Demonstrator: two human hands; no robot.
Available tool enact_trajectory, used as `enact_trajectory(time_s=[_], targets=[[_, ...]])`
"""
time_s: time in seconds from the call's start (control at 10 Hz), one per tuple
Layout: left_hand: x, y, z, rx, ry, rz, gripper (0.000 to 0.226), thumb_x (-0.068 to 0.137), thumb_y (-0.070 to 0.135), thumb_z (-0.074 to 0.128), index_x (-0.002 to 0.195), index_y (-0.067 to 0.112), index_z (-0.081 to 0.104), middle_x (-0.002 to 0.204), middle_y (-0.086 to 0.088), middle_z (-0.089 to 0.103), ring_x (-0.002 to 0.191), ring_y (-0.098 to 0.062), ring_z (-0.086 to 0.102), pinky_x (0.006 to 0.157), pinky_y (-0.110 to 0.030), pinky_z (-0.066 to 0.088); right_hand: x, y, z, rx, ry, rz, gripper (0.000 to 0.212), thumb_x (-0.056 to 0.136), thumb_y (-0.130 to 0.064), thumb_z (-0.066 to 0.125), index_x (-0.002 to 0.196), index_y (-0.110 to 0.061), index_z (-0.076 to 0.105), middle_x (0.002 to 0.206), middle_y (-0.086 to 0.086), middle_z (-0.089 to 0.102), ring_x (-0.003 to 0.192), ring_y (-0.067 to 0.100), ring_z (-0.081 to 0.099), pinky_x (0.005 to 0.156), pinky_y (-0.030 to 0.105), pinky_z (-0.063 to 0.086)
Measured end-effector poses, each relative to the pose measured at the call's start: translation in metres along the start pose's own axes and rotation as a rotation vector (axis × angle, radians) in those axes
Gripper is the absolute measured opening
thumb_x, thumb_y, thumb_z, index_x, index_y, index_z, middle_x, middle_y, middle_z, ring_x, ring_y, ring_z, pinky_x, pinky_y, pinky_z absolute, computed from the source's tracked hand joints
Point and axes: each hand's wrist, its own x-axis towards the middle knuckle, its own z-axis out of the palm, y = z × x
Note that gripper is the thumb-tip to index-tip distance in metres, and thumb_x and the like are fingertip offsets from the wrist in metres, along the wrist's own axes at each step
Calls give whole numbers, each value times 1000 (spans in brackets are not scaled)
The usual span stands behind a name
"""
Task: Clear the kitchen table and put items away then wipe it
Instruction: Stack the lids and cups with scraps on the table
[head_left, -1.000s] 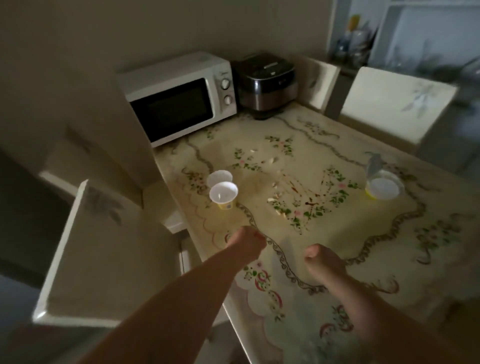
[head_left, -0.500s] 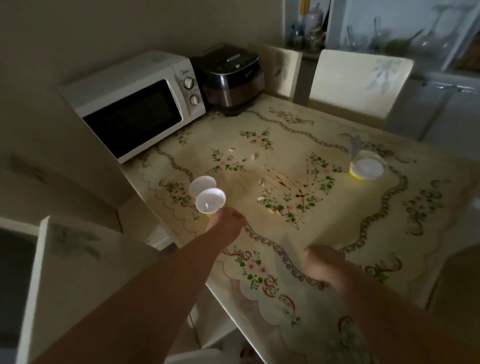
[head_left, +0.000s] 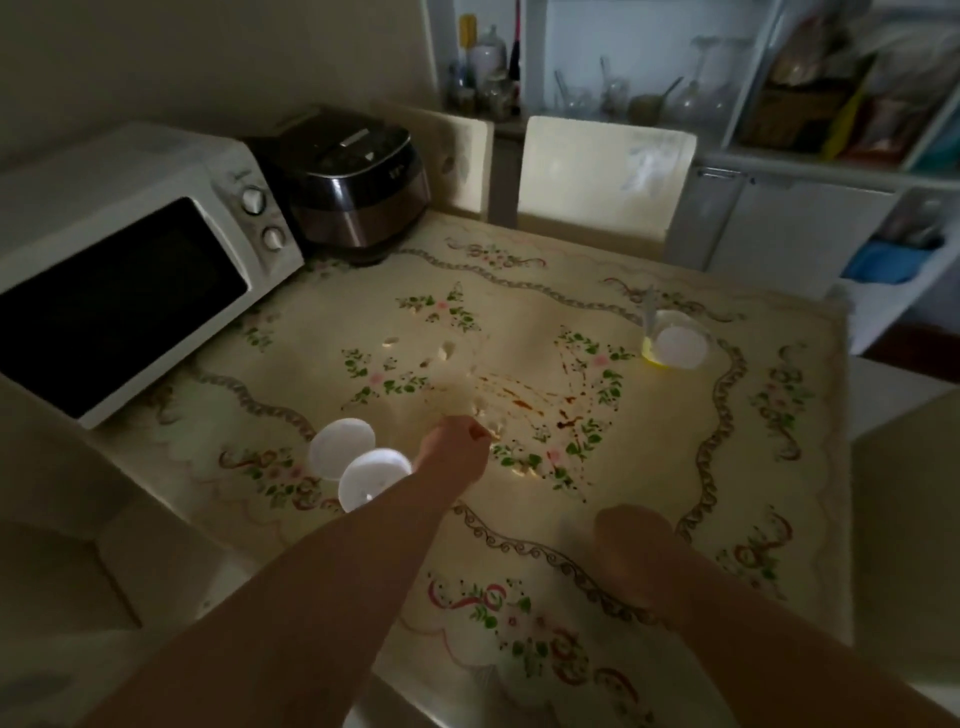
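Note:
The table wears a cream floral cloth. Two white cups stand close together near its left edge. A yellow-and-white yoghurt pot with its lid peeled up sits at the far right. Pale crumbs and brown sauce smears lie in the middle. My left hand is stretched out with curled fingers, just right of the cups, at the near edge of the crumbs. My right hand hovers lower right, blurred, in a loose fist with nothing seen in it.
A white microwave and a dark rice cooker occupy the table's far left corner. Two cream chairs stand at the far side. Behind them are shelves with jars and glassware. The room is dim.
My left hand has reached forward past the cups to the crumbs. The view has swung right and up, bringing the shelves into sight. My right hand stayed low.

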Motion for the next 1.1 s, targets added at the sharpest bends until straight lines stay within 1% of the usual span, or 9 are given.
enact_trajectory(time_s=[0.2, 0.3, 0.4, 0.5, 0.6, 0.8, 0.9, 1.0, 1.1], targets=[[33, -12, -11, 30, -22, 8, 20, 93, 20, 52, 102, 14, 69, 105, -9, 69, 96, -26, 64, 78, -31, 48, 10, -10, -8, -29, 129, 93, 29, 97, -33, 41, 116, -17, 56, 115, -1, 59, 105, 15, 57, 83, 25, 43], [49, -34, -32, 111, -1, -49, 22, 94, 17, 51, 107, 15, 68, 113, -9, 67, 103, -26, 62, 79, -28, 45, 24, -22, -10, 9, 211, 137, 15, 94, -22, 43, 100, -23, 57, 105, -4, 62, 92, 12, 58, 74, 22, 41], [59, -60, -56, 173, 3, -147, 30, 97, 15, 45, 121, 9, 63, 125, -12, 62, 116, -29, 58, 94, -35, 47, 41, -39, -14, 80, 266, 132, 19, 94, -19, 44, 94, -28, 61, 97, -6, 65, 86, 11, 61, 74, 23, 47], [65, -87, -73, 278, 26, -312, 34, 99, 12, 41, 128, 4, 57, 133, -15, 56, 124, -30, 53, 100, -38, 46, 61, -58, -20, 130, 333, 106, 21, 95, -21, 49, 99, -29, 67, 98, -8, 68, 88, 12, 63, 78, 25, 51], [62, -109, -85, 170, 129, -363, 32, 97, 12, 43, 123, 2, 59, 127, -18, 59, 119, -34, 56, 97, -41, 47, 76, -68, -22, 221, 400, 134, 17, 93, -20, 53, 103, -28, 63, 99, -9, 65, 88, 11, 60, 75, 24, 48], [80, -98, -74, 88, 102, -202, 27, 96, 19, 48, 114, 10, 66, 114, -12, 67, 107, -32, 62, 88, -38, 48, 91, -69, -26, 282, 405, 199, 34, 89, -27, 61, 122, -25, 53, 117, -2, 55, 110, 16, 52, 86, 28, 45], [86, -66, -54, 89, -10, -34, 20, 92, 21, 53, 100, 14, 70, 103, -9, 70, 97, -27, 65, 83, -35, 52, 94, -67, -25, 269, 401, 207, 31, 87, -31, 63, 118, -26, 59, 114, -3, 58, 108, 16, 53, 85, 27, 45], [86, -44, -34, 124, -101, 87, 14, 89, 26, 62, 96, 22, 73, 103, -2, 72, 97, -20, 65, 90, -35, 52, 95, -66, -20, 283, 394, 169, 25, 88, -32, 63, 113, -29, 63, 111, -5, 61, 105, 16, 54, 84, 26, 43], [84, -31, -17, 185, -192, 145, 14, 88, 29, 66, 97, 23, 74, 105, 1, 72, 96, -18, 65, 90, -31, 51, 96, -65, -16, 307, 368, 164, 17, 91, -31, 57, 106, -29, 65, 107, -6, 63, 102, 15, 55, 85, 27, 46]])
